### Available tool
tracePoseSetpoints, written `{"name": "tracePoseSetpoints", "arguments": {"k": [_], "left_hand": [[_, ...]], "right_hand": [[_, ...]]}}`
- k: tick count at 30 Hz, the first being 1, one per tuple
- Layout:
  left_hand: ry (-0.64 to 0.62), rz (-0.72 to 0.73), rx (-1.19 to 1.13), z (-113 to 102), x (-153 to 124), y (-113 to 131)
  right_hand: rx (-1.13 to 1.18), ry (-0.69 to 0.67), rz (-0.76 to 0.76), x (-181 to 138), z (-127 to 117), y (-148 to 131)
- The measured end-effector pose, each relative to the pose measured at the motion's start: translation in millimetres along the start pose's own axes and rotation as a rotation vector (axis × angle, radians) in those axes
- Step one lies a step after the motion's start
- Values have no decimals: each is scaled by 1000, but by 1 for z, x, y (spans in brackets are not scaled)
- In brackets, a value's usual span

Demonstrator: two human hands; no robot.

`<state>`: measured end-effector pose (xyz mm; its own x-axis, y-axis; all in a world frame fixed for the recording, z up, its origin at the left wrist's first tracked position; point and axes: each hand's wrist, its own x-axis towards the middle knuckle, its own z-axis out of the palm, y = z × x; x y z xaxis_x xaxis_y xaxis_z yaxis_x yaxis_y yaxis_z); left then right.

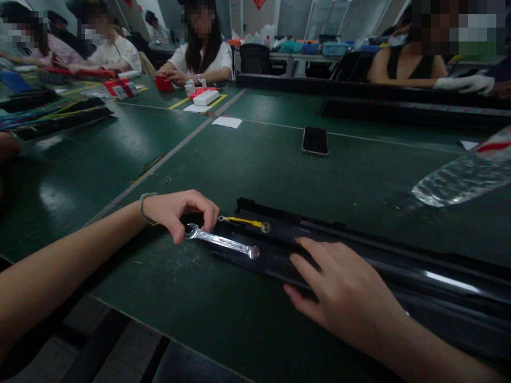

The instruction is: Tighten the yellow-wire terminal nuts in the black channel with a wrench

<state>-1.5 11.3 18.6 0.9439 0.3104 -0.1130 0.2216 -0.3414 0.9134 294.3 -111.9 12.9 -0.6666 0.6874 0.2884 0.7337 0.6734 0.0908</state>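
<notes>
A long black plastic profile (pixel 279 263) lies on the green table, running off to the right. My left hand (pixel 189 210) is curled around the open jaw end of a silver wrench (pixel 223 241), thumb and fingers on it. The wrench's far end sits over a small nut (pixel 256 254) on the profile. Beside it, a short yellow wire (pixel 243 221) with a ring terminal at its left end leads to another metal fastener (pixel 265 227). My right hand (pixel 339 282) rests on the profile, fingers stretched out and apart, holding nothing.
A phone (pixel 315 141) lies beyond the profile, and a clear plastic bottle (pixel 459 175) lies at the right. Colored wires on black parts (pixel 56 117) are at the left. Several people sit around the table; red and white parts (pixel 203 96) lie before one person.
</notes>
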Motion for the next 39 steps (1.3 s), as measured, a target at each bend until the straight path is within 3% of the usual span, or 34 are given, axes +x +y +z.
{"name": "tracePoseSetpoints", "arguments": {"k": [39], "left_hand": [[-25, -7, -56, 1, 0, 2]], "right_hand": [[12, 5, 1, 1, 0, 0]]}}
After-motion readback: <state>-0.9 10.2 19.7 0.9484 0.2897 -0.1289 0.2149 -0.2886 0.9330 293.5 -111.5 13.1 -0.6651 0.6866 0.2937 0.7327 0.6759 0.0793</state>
